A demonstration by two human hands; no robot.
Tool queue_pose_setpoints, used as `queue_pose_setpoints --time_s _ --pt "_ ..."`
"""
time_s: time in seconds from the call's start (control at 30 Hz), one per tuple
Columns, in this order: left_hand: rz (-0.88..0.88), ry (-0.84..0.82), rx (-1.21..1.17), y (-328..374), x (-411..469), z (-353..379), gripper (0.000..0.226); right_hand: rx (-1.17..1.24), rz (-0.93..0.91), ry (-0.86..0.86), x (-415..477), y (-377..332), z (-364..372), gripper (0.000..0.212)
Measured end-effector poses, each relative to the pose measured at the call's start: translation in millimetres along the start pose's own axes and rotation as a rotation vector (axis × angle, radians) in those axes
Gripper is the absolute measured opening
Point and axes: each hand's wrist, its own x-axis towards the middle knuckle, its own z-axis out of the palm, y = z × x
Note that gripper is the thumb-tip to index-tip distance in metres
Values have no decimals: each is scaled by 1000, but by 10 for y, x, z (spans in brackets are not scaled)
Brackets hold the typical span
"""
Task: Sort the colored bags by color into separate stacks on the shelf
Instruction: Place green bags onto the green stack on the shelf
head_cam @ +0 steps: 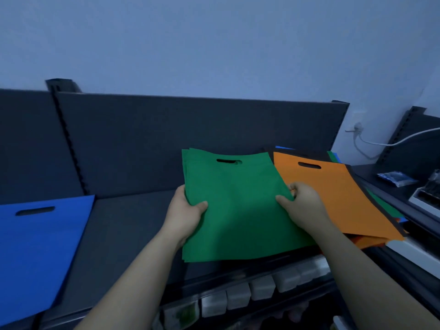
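Observation:
A green bag point(235, 206) with a cut-out handle lies flat in the middle of the dark shelf point(133, 225), on top of more green layers. My left hand point(184, 215) grips its left edge, thumb on top. My right hand point(301, 206) pinches its right edge. Just to the right lies a mixed pile with an orange bag point(333, 194) on top; black, green and blue edges stick out beneath it. A blue bag point(35, 248) lies on the shelf at the far left.
The shelf's dark back panel point(190, 129) rises behind the bags, with a slotted upright point(66, 139) at left. Small packaged goods point(250, 291) fill the shelf below. At right are a neighbouring shelf with packets point(395, 177) and a white cable point(381, 141) on the wall.

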Motion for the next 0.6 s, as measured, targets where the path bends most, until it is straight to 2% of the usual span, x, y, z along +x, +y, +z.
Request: queue_pose_setpoints --time_s 0.2,0.37,0.5,0.6 --pt "-31 45 32 -34 -174 -700 40 14 -57 -42 -317 -537 290 40" --pt "-64 45 88 -94 -268 -1163 40 31 -81 -45 -571 -843 520 24" --pt "-92 22 134 -188 -319 -1419 40 21 -85 -53 -770 -960 721 19" --pt "-122 21 176 -273 -339 -1521 41 -1 -57 -82 -879 -1020 806 24"
